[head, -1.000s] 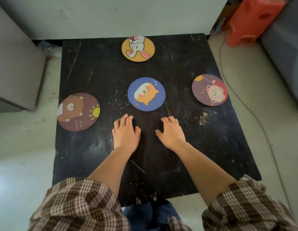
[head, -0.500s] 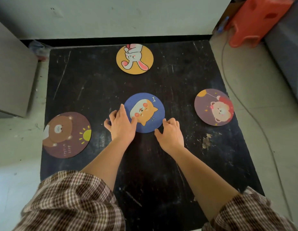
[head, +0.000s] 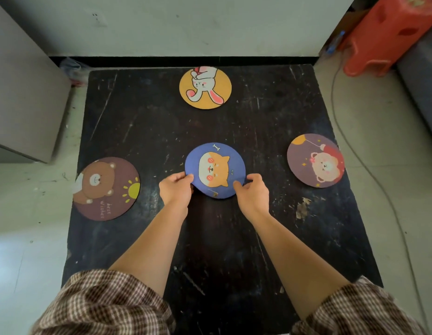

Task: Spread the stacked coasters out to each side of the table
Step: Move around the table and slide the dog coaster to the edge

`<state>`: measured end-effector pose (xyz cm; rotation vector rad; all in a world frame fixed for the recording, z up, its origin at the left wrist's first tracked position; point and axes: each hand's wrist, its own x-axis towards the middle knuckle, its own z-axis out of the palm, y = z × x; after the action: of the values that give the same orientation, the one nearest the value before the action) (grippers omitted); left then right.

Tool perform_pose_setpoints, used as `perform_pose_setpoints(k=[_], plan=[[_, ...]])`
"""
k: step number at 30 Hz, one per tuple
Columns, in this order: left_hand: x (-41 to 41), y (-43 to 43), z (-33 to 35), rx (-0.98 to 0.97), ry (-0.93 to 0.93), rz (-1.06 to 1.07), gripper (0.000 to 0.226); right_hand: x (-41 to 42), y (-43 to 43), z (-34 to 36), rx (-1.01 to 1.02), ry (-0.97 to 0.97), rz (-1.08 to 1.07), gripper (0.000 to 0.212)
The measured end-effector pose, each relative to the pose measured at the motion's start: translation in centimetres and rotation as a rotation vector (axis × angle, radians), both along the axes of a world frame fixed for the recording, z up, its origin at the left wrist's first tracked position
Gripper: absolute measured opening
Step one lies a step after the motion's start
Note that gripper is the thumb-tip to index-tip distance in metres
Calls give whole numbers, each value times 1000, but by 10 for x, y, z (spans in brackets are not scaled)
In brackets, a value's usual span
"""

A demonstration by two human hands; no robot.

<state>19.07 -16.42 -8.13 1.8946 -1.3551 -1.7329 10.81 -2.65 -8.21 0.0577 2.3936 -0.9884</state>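
Observation:
A blue coaster with an orange dog is in the middle of the black table, its near edge lifted. My left hand pinches its left rim and my right hand pinches its right rim. A yellow rabbit coaster lies at the far edge. At the table's left edge sits a brown bear coaster, partly overhanging. A purple coaster with a pink bear lies at the right edge.
A grey cabinet stands left of the table. An orange plastic stool is at the back right, with a cable running along the floor on the right. A wall is just behind the table.
Both hands moved forward from flat on the table to the blue coaster and took hold of its two sides, lifting its near edge. The camera view shifted closer.

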Motion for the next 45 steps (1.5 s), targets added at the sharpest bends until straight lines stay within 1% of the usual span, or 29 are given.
perform_pose_setpoints(k=[2,4,8,12,16,19,22,25,29,32,35,38,45], plan=[[9,11,3,48,59,25,17,9,3,2,-26,-87,-115,31],[19,25,4,75,104,50,15,19,9,4,-102,-176,-201,31],[39,58,10,138,161,123,10,38,28,13,-261,-299,-243,37],[68,104,14,202,232,92,7,50,55,19,-319,-314,-274,49],[103,146,15,306,304,54,10,60,88,21,-310,-333,-214,48],[129,164,12,318,318,127,11,68,113,22,-275,-365,-102,47],[152,170,9,266,243,211,15,75,134,24,-242,-417,26,48],[173,177,6,209,141,177,28,82,151,21,-208,-425,134,49],[192,186,5,133,62,79,22,94,162,20,-169,-386,225,50],[200,189,3,47,4,5,20,102,165,18,-118,-321,272,50],[204,193,1,-18,-44,-55,21,110,171,16,-75,-260,273,44],[207,197,-1,-61,-75,-76,21,116,177,14,-51,-223,224,36],[211,201,-3,-150,-161,-143,20,122,181,12,-35,-168,219,30]])
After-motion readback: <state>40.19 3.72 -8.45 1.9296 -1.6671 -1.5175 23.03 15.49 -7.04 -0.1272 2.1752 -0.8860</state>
